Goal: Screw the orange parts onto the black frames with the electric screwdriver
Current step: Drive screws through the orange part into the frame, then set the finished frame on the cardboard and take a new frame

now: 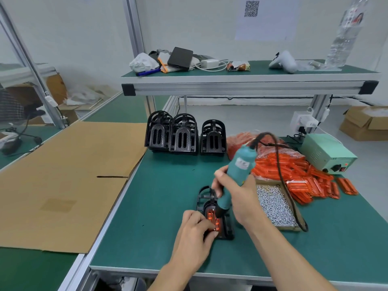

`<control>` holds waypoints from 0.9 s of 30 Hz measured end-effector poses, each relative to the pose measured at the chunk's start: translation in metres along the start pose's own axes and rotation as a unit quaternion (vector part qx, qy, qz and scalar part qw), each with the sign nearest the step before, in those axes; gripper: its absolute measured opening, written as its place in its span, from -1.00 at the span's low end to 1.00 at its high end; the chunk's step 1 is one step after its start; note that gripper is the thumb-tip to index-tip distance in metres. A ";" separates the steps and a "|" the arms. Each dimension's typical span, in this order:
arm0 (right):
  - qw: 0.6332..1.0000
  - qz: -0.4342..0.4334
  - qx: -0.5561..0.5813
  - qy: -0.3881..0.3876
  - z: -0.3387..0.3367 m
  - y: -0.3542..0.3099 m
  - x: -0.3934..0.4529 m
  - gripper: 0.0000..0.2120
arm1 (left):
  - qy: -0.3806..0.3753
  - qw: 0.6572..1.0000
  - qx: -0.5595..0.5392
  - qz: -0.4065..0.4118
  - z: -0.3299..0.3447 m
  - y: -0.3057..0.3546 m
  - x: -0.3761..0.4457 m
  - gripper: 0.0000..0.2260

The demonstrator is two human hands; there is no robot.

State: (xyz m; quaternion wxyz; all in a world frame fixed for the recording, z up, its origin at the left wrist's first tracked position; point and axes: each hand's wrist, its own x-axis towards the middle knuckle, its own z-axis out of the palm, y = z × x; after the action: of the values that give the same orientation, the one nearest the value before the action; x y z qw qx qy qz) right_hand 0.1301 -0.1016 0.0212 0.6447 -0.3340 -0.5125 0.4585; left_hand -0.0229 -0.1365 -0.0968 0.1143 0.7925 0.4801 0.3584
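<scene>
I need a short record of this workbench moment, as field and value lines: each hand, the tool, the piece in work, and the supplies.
left hand: holds the black frame steady on the green mat
right hand: grips the electric screwdriver, tilted, tip down
piece in work: orange part seated in the frame, tip at it
screws: loose in a shallow tray, right of the frame
orange parts pile: far right, partly in a bag
spare frames: three stacks at the back
</scene>
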 end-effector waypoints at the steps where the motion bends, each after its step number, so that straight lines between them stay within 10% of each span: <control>1: 0.999 -0.009 0.035 0.022 -0.005 -0.006 0.003 -0.89 | 0.003 1.000 0.005 0.004 -0.001 0.000 0.000 -0.92; 7: 0.942 0.050 0.274 0.185 -0.074 -0.022 -0.005 -0.83 | 0.026 0.998 0.039 0.048 0.000 -0.002 -0.002 -0.93; 16: 0.890 0.048 0.315 0.328 -0.178 0.003 -0.077 -0.88 | 0.042 0.994 0.051 0.084 0.003 -0.002 0.001 -0.96; 27: 0.879 0.059 0.311 0.357 -0.195 0.025 -0.091 -0.73 | -0.173 0.944 0.217 -0.178 0.022 0.073 0.069 -0.54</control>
State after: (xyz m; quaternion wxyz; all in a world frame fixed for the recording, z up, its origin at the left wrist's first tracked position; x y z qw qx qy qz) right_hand 0.3074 -0.1699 -0.0824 0.8264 -0.2872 -0.0581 0.4808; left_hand 0.0606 -0.1123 -0.0425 0.0828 0.7495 0.6522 0.0773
